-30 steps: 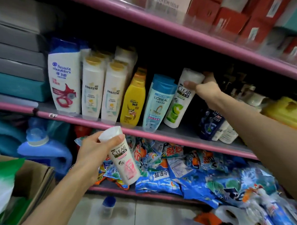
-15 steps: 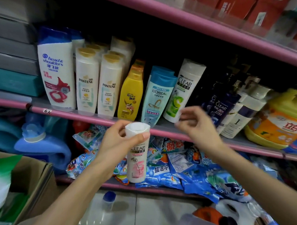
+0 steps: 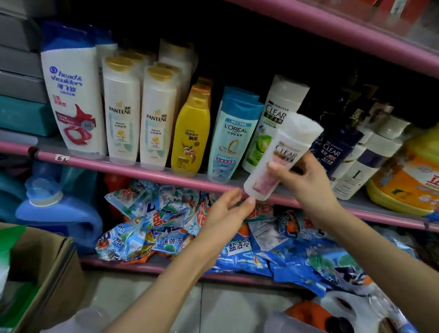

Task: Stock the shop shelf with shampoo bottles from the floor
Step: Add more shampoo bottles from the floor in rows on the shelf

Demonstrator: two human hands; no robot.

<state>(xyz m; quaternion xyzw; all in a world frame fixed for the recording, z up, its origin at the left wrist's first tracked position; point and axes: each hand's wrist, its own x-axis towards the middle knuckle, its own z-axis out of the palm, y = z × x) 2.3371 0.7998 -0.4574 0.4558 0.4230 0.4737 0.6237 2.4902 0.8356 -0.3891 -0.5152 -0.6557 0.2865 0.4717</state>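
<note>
A pink shelf (image 3: 138, 168) crossed the middle of the frame, lined with upright shampoo bottles. Right of centre, the right hand (image 3: 305, 185) gripped a tilted white bottle (image 3: 280, 156) at its middle; the left hand (image 3: 226, 212), fingers loosely spread, touched its base. It probably needed straightening before sliding into the gap beside the green-labelled bottle (image 3: 270, 125).

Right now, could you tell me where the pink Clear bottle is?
The pink Clear bottle is tilted in the right hand, right of centre, before the green Clear bottle; left hand touches its base.
</note>
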